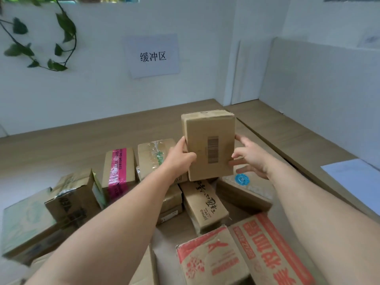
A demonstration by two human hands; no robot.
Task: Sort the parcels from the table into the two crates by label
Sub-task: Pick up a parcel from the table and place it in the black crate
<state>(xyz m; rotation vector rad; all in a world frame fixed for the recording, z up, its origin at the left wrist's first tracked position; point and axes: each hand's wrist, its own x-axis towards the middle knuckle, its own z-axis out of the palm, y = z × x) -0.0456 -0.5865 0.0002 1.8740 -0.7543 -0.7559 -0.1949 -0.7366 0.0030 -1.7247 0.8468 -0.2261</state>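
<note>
I hold a plain brown cardboard parcel (208,145) with a barcode label upright above the pile. My left hand (181,157) grips its left edge, thumb across the front. My right hand (249,159) is at its right edge, with straight fingers touching the side and front. Below lie several other parcels: one with pink tape (118,171), one with clear tape (155,157), one with black calligraphy (203,204), one with a blue round sticker (244,188), and a box with red print (265,249). No crate is in view.
The wooden table (61,145) runs back to a white wall with a paper sign (153,56). A white sheet (355,177) lies at the right. White boards (287,79) lean at the back right. A green-printed box (24,221) sits at the left.
</note>
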